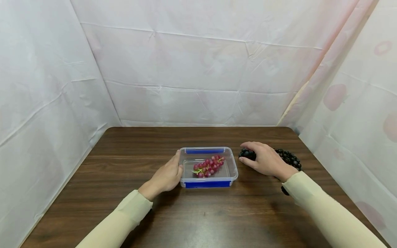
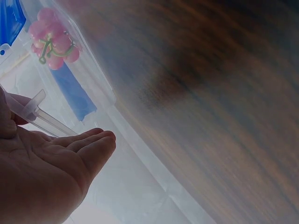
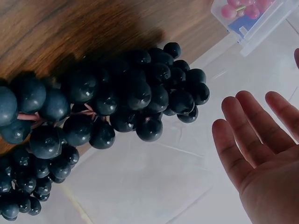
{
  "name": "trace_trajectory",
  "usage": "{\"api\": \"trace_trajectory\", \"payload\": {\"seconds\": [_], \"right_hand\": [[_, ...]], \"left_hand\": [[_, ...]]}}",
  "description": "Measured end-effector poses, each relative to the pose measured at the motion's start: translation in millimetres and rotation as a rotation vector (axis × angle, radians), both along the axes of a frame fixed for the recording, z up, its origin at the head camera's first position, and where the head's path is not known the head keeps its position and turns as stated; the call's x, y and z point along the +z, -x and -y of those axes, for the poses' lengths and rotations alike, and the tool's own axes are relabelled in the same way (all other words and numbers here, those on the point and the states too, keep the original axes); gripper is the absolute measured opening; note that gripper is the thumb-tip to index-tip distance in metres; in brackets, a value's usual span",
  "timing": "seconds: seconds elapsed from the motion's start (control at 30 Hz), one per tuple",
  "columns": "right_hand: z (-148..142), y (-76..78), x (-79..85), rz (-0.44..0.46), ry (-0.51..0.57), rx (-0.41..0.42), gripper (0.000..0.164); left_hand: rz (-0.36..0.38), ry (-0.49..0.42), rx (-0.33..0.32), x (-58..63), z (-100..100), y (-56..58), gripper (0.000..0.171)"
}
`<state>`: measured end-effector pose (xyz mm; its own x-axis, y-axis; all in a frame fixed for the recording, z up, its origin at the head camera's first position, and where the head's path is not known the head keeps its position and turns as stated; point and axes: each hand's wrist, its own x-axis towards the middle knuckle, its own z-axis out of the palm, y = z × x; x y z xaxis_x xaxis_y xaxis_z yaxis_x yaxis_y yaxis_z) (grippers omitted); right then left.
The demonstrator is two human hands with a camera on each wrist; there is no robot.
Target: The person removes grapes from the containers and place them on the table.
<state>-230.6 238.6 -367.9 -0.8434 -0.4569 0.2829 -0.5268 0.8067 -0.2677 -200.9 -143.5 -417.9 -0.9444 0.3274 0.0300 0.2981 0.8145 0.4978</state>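
Note:
A clear plastic container (image 1: 186, 165) with blue strips on its near and far sides stands in the middle of the table. Inside it lies a bunch of red grapes (image 1: 209, 166) with a green stem. My left hand (image 1: 167, 174) rests against the container's left side, its fingers (image 2: 96, 144) mostly straight. On the right, my right hand (image 1: 263, 159) hovers by black grapes (image 1: 246, 154) with fingers (image 3: 233, 144) spread and nothing held. The right wrist view shows a gap between those fingers and the large black bunch (image 3: 135, 93). The hand partly hides the grapes in the head view.
More black grapes (image 1: 288, 158) lie beyond the right wrist, near the table's right side; a smaller bunch (image 3: 28, 182) sits beside the large one. The dark wooden table (image 1: 130, 155) is surrounded by pale hanging sheets (image 1: 198, 69) at the back and sides.

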Motion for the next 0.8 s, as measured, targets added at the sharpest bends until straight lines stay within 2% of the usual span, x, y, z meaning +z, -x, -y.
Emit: {"api": "trace_trajectory", "payload": {"seconds": [0.8], "right_hand": [[27.2, 5.6, 0.3, -0.033, 0.017, 0.117, 0.051]], "left_hand": [[-0.019, -0.008, -0.003, 1.6, 0.4, 0.1, 0.068]]}}
